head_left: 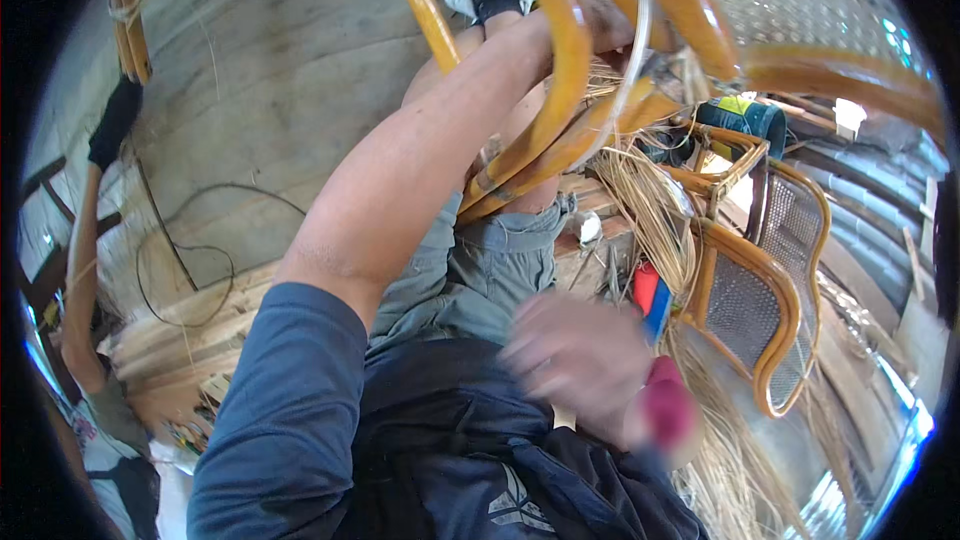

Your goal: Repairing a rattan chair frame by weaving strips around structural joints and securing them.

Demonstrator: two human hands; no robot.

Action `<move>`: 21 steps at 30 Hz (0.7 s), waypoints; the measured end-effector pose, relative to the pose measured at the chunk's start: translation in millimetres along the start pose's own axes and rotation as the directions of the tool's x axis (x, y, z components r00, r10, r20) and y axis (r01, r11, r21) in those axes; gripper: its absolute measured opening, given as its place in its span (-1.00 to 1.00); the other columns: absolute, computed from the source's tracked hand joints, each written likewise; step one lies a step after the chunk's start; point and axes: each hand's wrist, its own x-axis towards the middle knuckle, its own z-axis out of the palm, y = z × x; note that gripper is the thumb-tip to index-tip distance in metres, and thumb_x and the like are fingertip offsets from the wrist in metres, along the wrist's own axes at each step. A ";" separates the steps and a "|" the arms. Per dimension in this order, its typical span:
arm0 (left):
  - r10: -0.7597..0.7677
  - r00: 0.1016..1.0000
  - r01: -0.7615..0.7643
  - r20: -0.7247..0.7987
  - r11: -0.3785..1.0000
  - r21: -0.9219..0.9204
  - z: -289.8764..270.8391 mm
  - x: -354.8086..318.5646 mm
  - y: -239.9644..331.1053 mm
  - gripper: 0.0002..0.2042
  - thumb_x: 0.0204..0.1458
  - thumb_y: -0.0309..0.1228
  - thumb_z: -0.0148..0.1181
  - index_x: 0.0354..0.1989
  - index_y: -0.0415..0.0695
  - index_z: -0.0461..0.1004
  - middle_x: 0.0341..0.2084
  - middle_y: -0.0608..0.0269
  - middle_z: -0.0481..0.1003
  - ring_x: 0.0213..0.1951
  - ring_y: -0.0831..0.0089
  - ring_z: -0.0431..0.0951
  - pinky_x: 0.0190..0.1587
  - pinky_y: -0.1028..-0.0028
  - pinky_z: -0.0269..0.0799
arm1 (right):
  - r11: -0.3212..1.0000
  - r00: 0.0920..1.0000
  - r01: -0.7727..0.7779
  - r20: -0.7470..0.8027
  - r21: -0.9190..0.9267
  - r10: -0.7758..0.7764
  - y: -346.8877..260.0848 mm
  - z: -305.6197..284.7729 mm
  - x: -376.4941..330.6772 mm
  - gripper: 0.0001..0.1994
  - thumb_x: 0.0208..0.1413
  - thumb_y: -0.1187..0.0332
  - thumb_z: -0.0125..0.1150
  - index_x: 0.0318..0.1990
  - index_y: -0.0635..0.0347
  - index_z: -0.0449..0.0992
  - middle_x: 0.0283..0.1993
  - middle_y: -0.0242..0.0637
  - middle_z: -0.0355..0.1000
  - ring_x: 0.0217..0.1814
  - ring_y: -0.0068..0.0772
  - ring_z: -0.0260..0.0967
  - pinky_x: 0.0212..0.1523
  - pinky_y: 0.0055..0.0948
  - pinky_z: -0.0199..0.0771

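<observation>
Above my lap stands a honey-coloured rattan chair frame (555, 125) with bent, glossy poles and a pale woven panel (820, 0). My left arm stretches across to it, and my left hand (606, 18) is among the poles near a joint. The poles cover its fingers, so its grip does not show. A pale cane strip (630, 80) curves down close to that hand. Smeared by motion, my right hand (580, 352) is in front of my body, below the frame and apart from it. A dark pink band (668, 405) circles the right wrist.
Loose straw-coloured strips (650, 205) hang and lie to the right. Beyond them is another rattan piece with mesh panels (745, 300). A red-and-blue object (650, 298) lies by the strips. Another person's limb (78, 290) shows at left; a dark cord (235, 240) crosses the floor.
</observation>
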 end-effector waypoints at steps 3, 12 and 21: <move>-0.009 0.995 -0.001 0.098 0.994 0.105 4.5 -2.6 15.9 -0.78 0.05 -0.22 0.14 -0.26 -0.10 0.42 -0.40 0.30 0.46 -0.44 0.51 0.44 -0.40 0.53 0.40 | 0.946 0.792 0.146 -0.607 0.288 0.062 48.0 -66.6 -6.1 -0.82 0.17 0.43 -0.05 -0.26 0.40 0.42 -0.34 -0.20 0.43 -0.30 -0.45 0.38 -0.25 -0.53 0.38; -0.133 0.954 -0.040 0.270 0.832 0.553 2.8 13.8 32.6 -0.79 0.04 -0.23 0.14 -0.27 -0.09 0.42 -0.41 0.30 0.46 -0.44 0.51 0.44 -0.40 0.53 0.40 | 0.902 0.836 -0.390 -0.339 0.185 0.431 141.0 -63.6 -24.0 -0.56 0.15 0.03 0.03 -0.20 0.33 0.44 -0.31 -0.24 0.42 -0.24 -0.31 0.35 -0.17 -0.37 0.33; -0.347 0.897 -0.039 0.273 0.555 0.831 -3.2 -17.5 47.7 -0.79 0.04 -0.24 0.14 -0.28 -0.09 0.42 -0.41 0.30 0.45 -0.44 0.51 0.44 -0.39 0.52 0.41 | 0.969 0.975 0.213 -0.085 0.122 -0.203 65.1 -39.5 -43.3 -0.78 0.00 0.25 0.17 -0.20 0.07 0.45 -0.33 -0.29 0.43 -0.19 -0.21 0.41 -0.18 -0.22 0.39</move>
